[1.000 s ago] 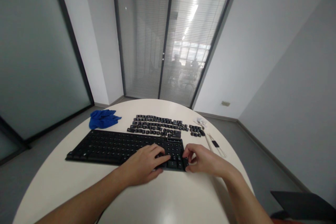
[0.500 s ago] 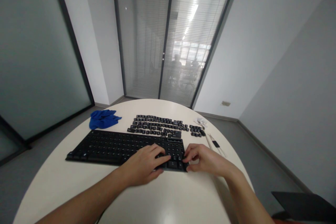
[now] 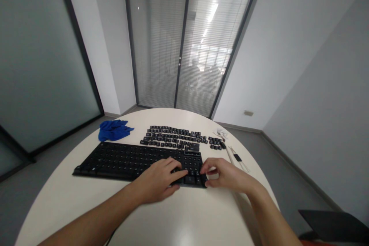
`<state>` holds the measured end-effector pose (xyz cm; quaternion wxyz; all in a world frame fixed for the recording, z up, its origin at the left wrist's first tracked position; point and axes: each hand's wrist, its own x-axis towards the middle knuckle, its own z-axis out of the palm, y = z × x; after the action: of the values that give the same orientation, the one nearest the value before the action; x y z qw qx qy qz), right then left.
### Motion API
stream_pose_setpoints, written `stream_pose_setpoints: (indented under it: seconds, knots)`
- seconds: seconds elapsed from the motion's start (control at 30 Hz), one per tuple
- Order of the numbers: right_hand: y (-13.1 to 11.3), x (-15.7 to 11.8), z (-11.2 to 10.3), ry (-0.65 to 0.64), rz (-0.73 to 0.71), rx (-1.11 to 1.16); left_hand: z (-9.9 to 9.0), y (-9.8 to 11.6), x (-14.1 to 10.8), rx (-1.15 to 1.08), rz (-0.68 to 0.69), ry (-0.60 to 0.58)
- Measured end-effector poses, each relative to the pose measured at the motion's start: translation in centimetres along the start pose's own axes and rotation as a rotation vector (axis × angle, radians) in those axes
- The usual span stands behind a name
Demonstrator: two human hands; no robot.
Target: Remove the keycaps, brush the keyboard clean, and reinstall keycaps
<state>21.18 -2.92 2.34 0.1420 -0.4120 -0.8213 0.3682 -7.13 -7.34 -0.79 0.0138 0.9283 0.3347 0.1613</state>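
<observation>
A black keyboard lies on the round white table, with many of its keycaps off. Across its right part rests my left hand, fingers spread over the keys and thumb by the front edge. At the number pad's right edge is my right hand, fingers curled onto the keyboard and thumb at its front right corner. Whether a small keycap sits under those fingertips is hidden. Black number-pad keys show between the hands. Behind the keyboard, loose black keycaps lie in rows, with a smaller group to their right.
A crumpled blue cloth lies at the back left of the table. On the right are thin pale sticks with a black band and some crumpled white material. A dark chair part stands at lower right.
My right hand's fingertips have shifted very slightly at the keyboard's right edge. The left hand and the keycaps stay where they were.
</observation>
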Motion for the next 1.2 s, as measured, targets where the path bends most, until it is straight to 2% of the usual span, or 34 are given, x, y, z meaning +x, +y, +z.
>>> stream_pose_setpoints:
  seconds: [0.23, 0.4, 0.6, 1.2]
  knots:
    - [-0.3, 0.0, -0.1, 0.031, 0.048, -0.062, 0.0, 0.0, 0.1, 0.006, 0.005, 0.006]
    - [-0.3, 0.4, -0.1, -0.018, -0.034, -0.026, 0.0, 0.0, 0.0, 0.003, 0.004, 0.008]
    - [0.4, 0.7, 0.5, 0.029, 0.059, 0.049, 0.1, 0.1, 0.1, -0.009, 0.002, 0.013]
    - [-0.1, 0.5, 0.1, 0.009, 0.044, 0.005, 0.2, 0.0, 0.0, -0.002, 0.014, 0.036]
